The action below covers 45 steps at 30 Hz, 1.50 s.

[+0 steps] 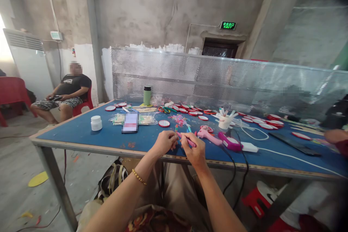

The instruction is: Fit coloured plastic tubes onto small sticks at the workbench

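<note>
A pink craft stick lies across both hands at the near edge of the blue table, its long axis running roughly left to right and tilting down toward the right. The right hand grasps it with the fingers curled around its right end; the left hand pinches the left end, where a short multicoloured stick stands nearly upright above the fingertips. Just beyond the hands lie a pink glue gun and a magenta tool — both with cables trailing over the edge. Farther back sit red round discs, a white jar, a green bottle and a cup of sticks. A seated person rests at far left.
</note>
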{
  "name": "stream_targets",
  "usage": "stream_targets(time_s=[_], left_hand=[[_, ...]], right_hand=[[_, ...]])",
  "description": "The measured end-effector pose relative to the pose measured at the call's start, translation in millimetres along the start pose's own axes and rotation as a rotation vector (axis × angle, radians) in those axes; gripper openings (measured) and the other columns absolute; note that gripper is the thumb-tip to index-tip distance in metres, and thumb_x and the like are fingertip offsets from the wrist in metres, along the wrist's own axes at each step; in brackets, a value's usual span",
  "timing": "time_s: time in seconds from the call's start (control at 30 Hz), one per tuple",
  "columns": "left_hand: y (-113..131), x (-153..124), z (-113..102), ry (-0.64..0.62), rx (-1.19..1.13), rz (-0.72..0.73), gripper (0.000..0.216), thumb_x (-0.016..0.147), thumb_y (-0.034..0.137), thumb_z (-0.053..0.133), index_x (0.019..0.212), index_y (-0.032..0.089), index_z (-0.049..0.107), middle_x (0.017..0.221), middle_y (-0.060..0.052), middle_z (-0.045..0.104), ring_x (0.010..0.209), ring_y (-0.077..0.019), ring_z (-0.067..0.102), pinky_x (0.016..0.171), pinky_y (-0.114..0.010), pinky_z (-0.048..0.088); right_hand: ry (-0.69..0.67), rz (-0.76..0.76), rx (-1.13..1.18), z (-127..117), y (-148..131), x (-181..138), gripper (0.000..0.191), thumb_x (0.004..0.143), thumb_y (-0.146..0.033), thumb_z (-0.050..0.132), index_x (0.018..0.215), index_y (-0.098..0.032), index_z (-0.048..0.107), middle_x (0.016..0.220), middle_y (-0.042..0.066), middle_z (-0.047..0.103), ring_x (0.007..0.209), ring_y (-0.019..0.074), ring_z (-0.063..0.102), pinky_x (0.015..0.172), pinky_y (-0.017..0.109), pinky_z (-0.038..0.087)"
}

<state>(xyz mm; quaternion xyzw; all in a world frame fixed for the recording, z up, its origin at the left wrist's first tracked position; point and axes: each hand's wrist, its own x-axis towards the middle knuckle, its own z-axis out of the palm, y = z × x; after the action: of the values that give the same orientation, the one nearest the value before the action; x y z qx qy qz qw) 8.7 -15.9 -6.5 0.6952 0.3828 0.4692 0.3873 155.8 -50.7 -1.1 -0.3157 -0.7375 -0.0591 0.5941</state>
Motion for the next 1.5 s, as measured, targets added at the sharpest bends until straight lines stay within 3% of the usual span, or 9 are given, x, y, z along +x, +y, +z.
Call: stream_targets(time_s=[0.33, 0.7, 1.5], left_hand=[[-5.3, 3.0, 0.7, 0.0, -0.039, -0.017, 0.018, 0.084, 0.022, 0.051, 0.072, 0.014, 0.063, 0.062, 0.001, 0.063, 0.047, -0.0081, 0.055, 0.046, -0.017, 0.044], [1.8, -0.6, -0.6, 0.003, 0.015, -0.008, 0.024, 0.087, 0.022, 0.049, 0.066, 0.015, 0.058, 0.051, 0.003, 0.057, 0.043, -0.008, 0.051, 0.045, -0.017, 0.041], [-1.4, 0.0, -0.4, -0.004, 0.017, -0.008, 0.024, 0.086, 0.027, 0.051, 0.067, 0.015, 0.059, 0.053, 0.002, 0.057, 0.044, -0.008, 0.051, 0.047, -0.018, 0.041]], right_hand=[[0.088, 0.054, -0.009, 0.4, 5.5, -3.8, 0.018, 0.096, -0.025, 0.053, 0.088, -0.022, 0.068, 0.077, 0.001, 0.074, 0.062, 0.0142, 0.068, 0.066, 0.027, 0.057], [0.001, -0.008, -0.004, -0.3, -0.6, -0.5, 0.019, 0.096, -0.022, 0.052, 0.085, -0.021, 0.068, 0.074, 0.002, 0.072, 0.064, 0.0146, 0.069, 0.064, 0.025, 0.054], [0.028, -0.014, -0.025, 1.0, 2.0, -2.0, 0.019, 0.096, -0.022, 0.052, 0.086, -0.022, 0.067, 0.077, 0.002, 0.074, 0.064, 0.0146, 0.069, 0.065, 0.026, 0.055]])
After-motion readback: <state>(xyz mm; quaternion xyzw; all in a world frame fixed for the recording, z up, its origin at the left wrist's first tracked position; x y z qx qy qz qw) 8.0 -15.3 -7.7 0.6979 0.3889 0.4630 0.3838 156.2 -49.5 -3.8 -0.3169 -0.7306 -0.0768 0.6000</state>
